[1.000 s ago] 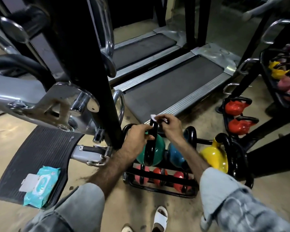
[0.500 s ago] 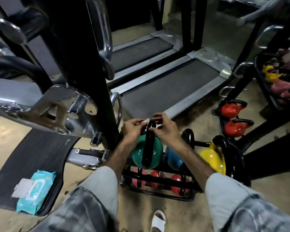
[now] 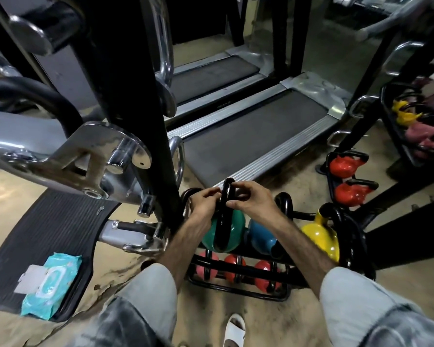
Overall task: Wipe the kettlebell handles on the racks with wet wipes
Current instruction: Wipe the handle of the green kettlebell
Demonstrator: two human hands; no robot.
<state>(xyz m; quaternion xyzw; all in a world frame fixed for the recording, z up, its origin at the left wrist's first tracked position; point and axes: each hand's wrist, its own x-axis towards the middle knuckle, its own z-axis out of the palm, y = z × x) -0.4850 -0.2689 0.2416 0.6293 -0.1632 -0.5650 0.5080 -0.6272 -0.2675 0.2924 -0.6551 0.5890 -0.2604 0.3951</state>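
A green kettlebell with a black loop handle stands on the top tier of a low black rack. My left hand grips the handle's left side near the top. On the right side, the fingers of my right hand curl round the top of the handle. The wet wipe is hidden under those fingers. A blue kettlebell and a yellow kettlebell sit to the right on the same tier. Small red kettlebells fill the lower tier.
A teal wet-wipes pack lies on a black ribbed footplate at the left. A black machine post rises just left of the rack. Treadmills lie behind. Another rack with red kettlebells stands at the right.
Both hands have closed in on the top of the green kettlebell's handle. The white wipe, visible earlier at the handle's top, is now covered by my fingers.
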